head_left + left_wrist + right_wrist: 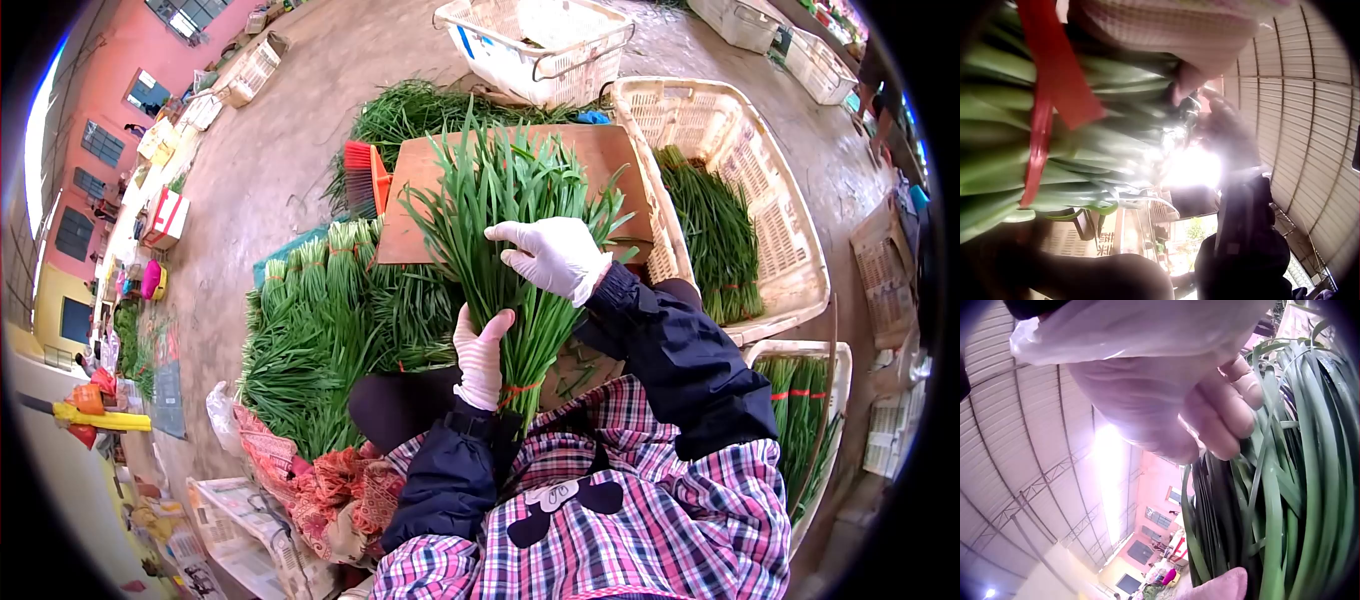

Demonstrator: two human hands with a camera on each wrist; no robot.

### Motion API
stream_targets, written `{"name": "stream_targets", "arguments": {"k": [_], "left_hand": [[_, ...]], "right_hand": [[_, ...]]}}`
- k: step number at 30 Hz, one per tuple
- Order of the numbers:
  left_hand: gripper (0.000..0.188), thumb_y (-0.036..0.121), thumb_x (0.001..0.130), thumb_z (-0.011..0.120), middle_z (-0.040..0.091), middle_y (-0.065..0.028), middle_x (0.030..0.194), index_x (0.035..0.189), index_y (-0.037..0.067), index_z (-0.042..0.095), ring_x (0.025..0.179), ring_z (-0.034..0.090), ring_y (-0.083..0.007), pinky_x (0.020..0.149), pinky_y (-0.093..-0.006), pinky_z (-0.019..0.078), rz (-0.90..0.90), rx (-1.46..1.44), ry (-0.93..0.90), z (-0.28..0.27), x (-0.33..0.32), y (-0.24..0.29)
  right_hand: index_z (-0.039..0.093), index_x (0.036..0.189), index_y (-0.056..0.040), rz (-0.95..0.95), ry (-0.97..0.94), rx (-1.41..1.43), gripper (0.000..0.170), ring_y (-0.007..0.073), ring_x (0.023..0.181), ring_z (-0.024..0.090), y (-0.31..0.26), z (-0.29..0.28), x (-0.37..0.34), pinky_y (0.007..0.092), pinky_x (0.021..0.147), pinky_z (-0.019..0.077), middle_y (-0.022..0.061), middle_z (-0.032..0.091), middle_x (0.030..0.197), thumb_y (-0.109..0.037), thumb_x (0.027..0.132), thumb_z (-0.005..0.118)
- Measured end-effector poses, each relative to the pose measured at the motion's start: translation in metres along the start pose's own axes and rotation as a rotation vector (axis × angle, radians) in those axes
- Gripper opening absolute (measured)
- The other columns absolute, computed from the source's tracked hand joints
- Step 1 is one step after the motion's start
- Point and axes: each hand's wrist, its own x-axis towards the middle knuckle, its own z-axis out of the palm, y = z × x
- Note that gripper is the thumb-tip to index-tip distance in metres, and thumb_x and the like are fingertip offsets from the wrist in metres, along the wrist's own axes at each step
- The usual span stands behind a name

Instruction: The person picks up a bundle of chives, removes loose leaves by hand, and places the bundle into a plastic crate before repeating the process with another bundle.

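In the head view, a pale slotted plastic crate beside the person holds long green bundles; a lower crate holds red-banded ones. Upright before the lap, near brown cardboard, the bunch of green leaves sits in the left hand, its grip wrapped round the stalks. The left wrist view shows a shiny red band across smooth stalks. In the right wrist view, the crinkly-gloved right hand bends its fingers beside flat blades; whether its grip pinches any, I can't tell.
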Motion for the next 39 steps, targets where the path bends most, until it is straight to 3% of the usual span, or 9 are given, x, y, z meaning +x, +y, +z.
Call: {"name": "stream_targets", "arguments": {"k": [4,8,18,33,34,37,38,39], "left_hand": [[0.038,0.001,0.081,0.070,0.066,-0.0036,0.103,0.117,0.003,0.058,0.086,0.062,-0.0128,0.081,-0.0266,0.0511,-0.023,0.003,-0.009,-0.001,0.000,-0.002],[0.036,0.000,0.082,0.069,0.065,-0.0034,0.103,0.117,0.002,0.058,0.086,0.062,-0.0120,0.080,-0.0259,0.0510,-0.027,-0.001,-0.008,0.000,0.000,-0.003],[0.038,-0.001,0.081,0.069,0.066,-0.0037,0.103,0.117,0.002,0.058,0.089,0.061,-0.0130,0.083,-0.0266,0.0501,-0.021,0.017,0.010,0.000,-0.001,-0.001],[0.035,0.001,0.081,0.068,0.066,-0.0037,0.103,0.115,0.002,0.059,0.086,0.062,-0.0133,0.080,-0.0275,0.0514,-0.009,0.027,-0.001,0.000,-0.001,-0.003],[0.034,0.002,0.081,0.067,0.066,-0.0032,0.102,0.114,0.002,0.060,0.087,0.062,-0.0129,0.079,-0.0273,0.0509,-0.013,0.016,0.006,0.002,-0.002,-0.001],[0.033,0.002,0.082,0.066,0.066,-0.0037,0.102,0.114,0.003,0.061,0.087,0.063,-0.0149,0.079,-0.0290,0.0522,-0.008,-0.030,0.001,-0.001,0.003,-0.001],[0.033,0.002,0.082,0.065,0.066,-0.0043,0.102,0.115,0.002,0.060,0.087,0.064,-0.0156,0.079,-0.0295,0.0526,-0.002,-0.045,0.002,-0.003,0.005,-0.001],[0.033,0.001,0.082,0.064,0.066,-0.0049,0.102,0.115,0.002,0.060,0.087,0.064,-0.0163,0.080,-0.0301,0.0531,0.005,-0.060,0.001,-0.005,0.007,0.000]], "right_hand": [[0.064,0.113,-0.0177,0.022,0.009,-0.011,0.030,0.0341,0.067,0.066,-0.007,-0.004,0.004,0.0442,0.062,0.0519,0.0146,0.064,0.068,-0.029,0.086,0.064],[0.065,0.106,-0.0141,0.036,-0.114,-0.163,0.029,0.0351,0.067,0.065,0.000,0.005,0.011,0.0456,0.062,0.0513,0.0150,0.064,0.067,-0.034,0.084,0.063],[0.063,0.097,-0.0131,0.026,-0.262,-0.216,0.021,0.0350,0.068,0.065,0.005,0.011,0.019,0.0461,0.062,0.0500,0.0137,0.064,0.068,-0.029,0.083,0.061],[0.065,0.092,-0.0139,0.004,-0.152,-0.046,0.019,0.0361,0.067,0.064,0.011,0.020,0.012,0.0464,0.061,0.0505,0.0138,0.063,0.066,-0.030,0.083,0.062],[0.064,0.090,-0.0108,-0.052,-0.050,-0.009,0.015,0.0288,0.058,0.064,0.011,0.026,0.009,0.0400,0.053,0.0488,0.0103,0.063,0.063,-0.025,0.086,0.063],[0.063,0.088,-0.0066,0.350,-0.148,1.124,0.012,0.0167,0.052,0.060,-0.005,0.028,-0.003,0.0299,0.048,0.0445,0.0045,0.061,0.063,-0.019,0.088,0.066],[0.062,0.088,-0.0036,0.399,-0.016,1.267,0.011,0.0084,0.051,0.054,-0.012,0.023,-0.005,0.0223,0.048,0.0409,0.0004,0.058,0.065,-0.014,0.088,0.068],[0.060,0.089,-0.0038,0.398,0.097,1.383,0.010,0.0106,0.049,0.054,-0.015,0.015,-0.008,0.0251,0.050,0.0438,0.0019,0.058,0.063,-0.013,0.088,0.066]]}}
